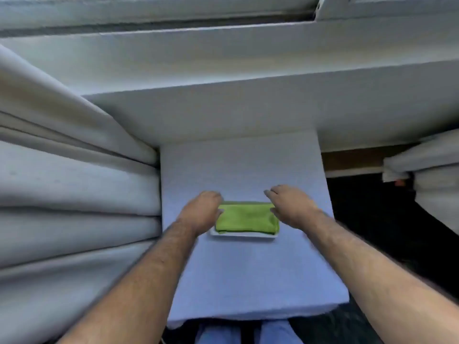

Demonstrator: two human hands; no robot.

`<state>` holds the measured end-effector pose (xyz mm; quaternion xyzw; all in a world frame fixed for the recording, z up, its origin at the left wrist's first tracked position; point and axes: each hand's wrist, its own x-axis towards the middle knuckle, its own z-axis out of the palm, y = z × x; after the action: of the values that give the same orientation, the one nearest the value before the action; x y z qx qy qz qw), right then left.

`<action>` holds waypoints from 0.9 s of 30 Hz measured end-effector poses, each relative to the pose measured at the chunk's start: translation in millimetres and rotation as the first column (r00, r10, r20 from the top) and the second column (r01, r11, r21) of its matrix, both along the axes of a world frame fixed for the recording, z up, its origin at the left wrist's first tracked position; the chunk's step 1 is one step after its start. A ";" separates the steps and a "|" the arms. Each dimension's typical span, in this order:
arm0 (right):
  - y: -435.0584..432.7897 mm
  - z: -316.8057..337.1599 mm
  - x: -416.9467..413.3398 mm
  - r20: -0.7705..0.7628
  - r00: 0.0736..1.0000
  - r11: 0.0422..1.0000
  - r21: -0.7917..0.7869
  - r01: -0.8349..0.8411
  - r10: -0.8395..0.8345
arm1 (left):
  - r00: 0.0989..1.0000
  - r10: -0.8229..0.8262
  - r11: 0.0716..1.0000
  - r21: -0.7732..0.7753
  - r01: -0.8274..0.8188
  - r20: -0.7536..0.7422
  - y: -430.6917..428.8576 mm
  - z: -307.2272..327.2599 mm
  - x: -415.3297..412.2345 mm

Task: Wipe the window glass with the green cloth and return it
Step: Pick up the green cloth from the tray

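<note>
- The green cloth point(247, 220) is seen folded in a white tray point(242, 235) on the counter point(248, 269), below the window sill point(223, 115).
- From this alone it cannot be told whether wiping is yet to begin or the cloth has been returned; no glass is clearly seen.
- The left hand point(202, 211) is laid at the cloth's left end, fingers curled down; whether it is pinched cannot be told.
- The right hand point(289, 206) is held loosely spread at the right end, nothing gripped.
- The cloth looks neat, soft and dry.

**Small table by the wall**

A small table point(248, 269) with a pale blue top stands against the white wall. A shallow white tray point(244, 235) lies directly on it, near the middle, holding a folded green cloth point(247, 220).
</note>
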<state>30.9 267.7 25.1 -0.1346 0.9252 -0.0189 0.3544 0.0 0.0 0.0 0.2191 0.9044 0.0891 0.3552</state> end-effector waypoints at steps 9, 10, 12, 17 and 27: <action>-18.6 -107.3 33.3 -0.122 0.992 0.996 0.087 0.017 -0.006 | 0.962 -0.137 0.988 -0.109 0.114 -0.238 5.0 -103.8 35.4; -19.9 -112.1 33.9 -0.164 0.986 0.994 0.104 0.032 -0.015 | 0.953 -0.145 0.984 -0.136 0.112 -0.267 7.5 -107.7 33.5; -24.8 -117.6 35.0 -0.223 0.972 0.992 0.081 0.095 -0.075 | 0.935 -0.162 0.978 -0.177 0.110 -0.316 13.6 -109.5 27.8; -27.2 -113.9 31.9 -0.227 0.963 0.979 0.113 0.172 -0.143 | 0.989 -0.056 0.986 -0.163 0.033 -0.138 32.3 -97.1 13.8; -27.1 18.5 -39.3 -0.118 0.963 0.970 -0.018 0.242 -0.243 | 0.966 0.259 0.966 -0.001 -0.259 -0.004 11.5 34.2 -43.3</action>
<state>-8.4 240.7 43.6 -0.0220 0.9542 -0.0558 0.2930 -43.3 11.5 34.2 0.0989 0.9260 0.1339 0.3390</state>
